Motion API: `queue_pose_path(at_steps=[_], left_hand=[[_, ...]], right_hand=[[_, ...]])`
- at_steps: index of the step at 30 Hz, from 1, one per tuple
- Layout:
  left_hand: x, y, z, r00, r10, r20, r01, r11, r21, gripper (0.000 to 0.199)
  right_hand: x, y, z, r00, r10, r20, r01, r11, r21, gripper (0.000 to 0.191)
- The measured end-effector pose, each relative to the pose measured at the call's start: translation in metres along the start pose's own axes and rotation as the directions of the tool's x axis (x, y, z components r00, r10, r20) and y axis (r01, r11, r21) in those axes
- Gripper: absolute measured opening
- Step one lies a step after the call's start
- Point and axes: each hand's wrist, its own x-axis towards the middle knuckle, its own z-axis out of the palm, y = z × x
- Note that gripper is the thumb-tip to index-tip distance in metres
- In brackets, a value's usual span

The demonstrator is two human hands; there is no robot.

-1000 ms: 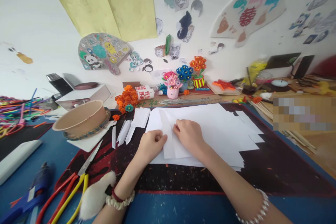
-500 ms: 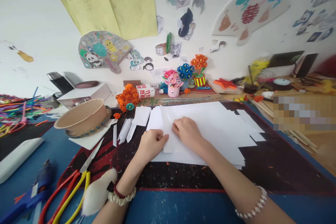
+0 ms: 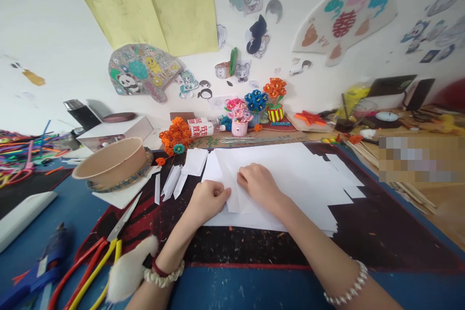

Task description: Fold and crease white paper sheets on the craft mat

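A creased white sheet of paper [image 3: 232, 199] lies between my hands on top of a spread of white sheets [image 3: 298, 179]. Its left flap stands slightly raised along a fold. My left hand [image 3: 209, 199] pinches the left edge of that flap between thumb and bent forefinger. On the sheet's right part rests my right hand [image 3: 258, 183], fingers curled and closed at the paper near the crease; the fingertips are partly hidden. Left of the stack are a folded paper piece [image 3: 195, 162] and several narrow folded paper strips [image 3: 171, 182].
Large scissors [image 3: 109, 247] lie at left near a blue glue gun [image 3: 39, 271] and a white fluffy thing [image 3: 131, 269] by my left wrist. A beige round bowl [image 3: 109, 162] stands behind them. Pipe-cleaner flowers [image 3: 176, 134] line the back; wooden sticks [image 3: 414, 196] lie right.
My left hand has shifted slightly left with the flap, which now tilts further open from the crease. The right hand stays almost in place.
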Motion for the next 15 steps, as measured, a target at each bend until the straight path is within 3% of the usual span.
queue_pose_path(at_steps=[6, 11, 15], left_hand=[[0.000, -0.001, 0.001, 1.000, 0.007, 0.027, -0.008, 0.999, 0.037, 0.043], [-0.001, 0.002, 0.003, 0.999, -0.045, 0.012, 0.044, 0.998, 0.051, 0.042], [-0.002, 0.002, 0.003, 0.998, -0.055, 0.007, 0.055, 0.997, 0.053, 0.041]], right_hand=[[0.003, -0.001, -0.004, 1.000, -0.019, -0.019, 0.019, 1.000, -0.011, 0.027], [-0.003, -0.013, -0.002, 0.993, 0.101, -0.057, -0.103, 0.994, -0.040, 0.030], [-0.007, -0.017, 0.001, 0.991, 0.122, -0.047, -0.124, 0.992, -0.034, 0.028]])
